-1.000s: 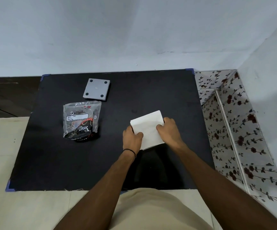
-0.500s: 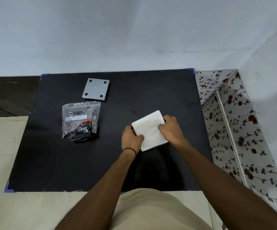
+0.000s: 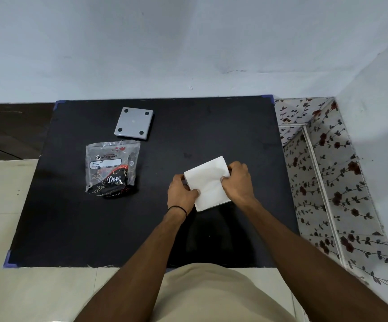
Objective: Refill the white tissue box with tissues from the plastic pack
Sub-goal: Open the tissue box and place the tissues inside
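plastic tissue pack (image 3: 112, 168) lies on black counter (image 3: 72, 217) at left, grey square lid (image 3: 134, 123) just behind it. nr centre, left hand (image 3: 180, 194) & right hand (image 3: 239, 182) both grip white tissue stack (image 3: 208, 183) by its opposite edges.

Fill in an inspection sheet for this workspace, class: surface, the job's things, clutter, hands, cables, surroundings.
Surface: black mat with blue corners, lying on a pale tiled floor.
Job's things: white tissue stack held between both hands; plastic pack lying flat to the left, looks mostly empty; grey square panel with four dark dots beyond the pack.
Clutter: nothing seen.
Hands: left hand and right hand grip opposite edges of the stack.
Cables: nothing seen.
Surroundings: pale wall behind; floral-patterned panel to the right.
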